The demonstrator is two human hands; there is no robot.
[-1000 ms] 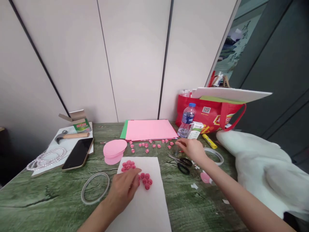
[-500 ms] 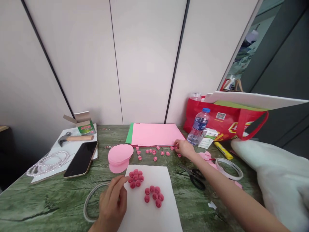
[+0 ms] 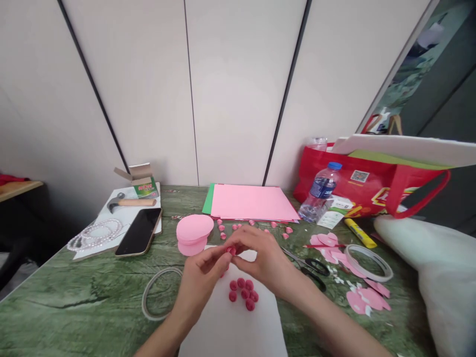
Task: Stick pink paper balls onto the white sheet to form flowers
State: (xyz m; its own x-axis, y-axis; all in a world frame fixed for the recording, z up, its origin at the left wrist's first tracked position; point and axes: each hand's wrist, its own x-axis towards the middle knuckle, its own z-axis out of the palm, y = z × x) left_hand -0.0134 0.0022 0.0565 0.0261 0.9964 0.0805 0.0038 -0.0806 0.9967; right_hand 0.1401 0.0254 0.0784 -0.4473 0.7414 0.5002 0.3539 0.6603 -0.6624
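Both hands meet above the top of a white sheet [image 3: 230, 327]. My left hand [image 3: 204, 272] and my right hand [image 3: 260, 253] pinch one small pink paper roll [image 3: 231, 251] between their fingertips. Below them on the sheet lies a cluster of several dark pink rolls [image 3: 244, 293]. The other cluster is mostly hidden under my hands. Behind my hands, several loose pink rolls [image 3: 222, 228] are scattered on the green table. Pink paper circles [image 3: 195, 229] are stacked left of them.
Scissors [image 3: 308, 265], tape [image 3: 369, 263], pink scraps [image 3: 366, 299] and a glue stick [image 3: 360, 233] lie right. A bottle [image 3: 320, 192] stands by a red bag [image 3: 345, 181]. Pink sheets [image 3: 255, 202] lie behind. Left are another tape roll [image 3: 147, 292], phone [image 3: 140, 232], hammer [image 3: 136, 202] and beads [image 3: 94, 235].
My right hand has come back from the loose rolls to my left hand, which has moved up and right. A roll is now between their fingers. The view has shifted left.
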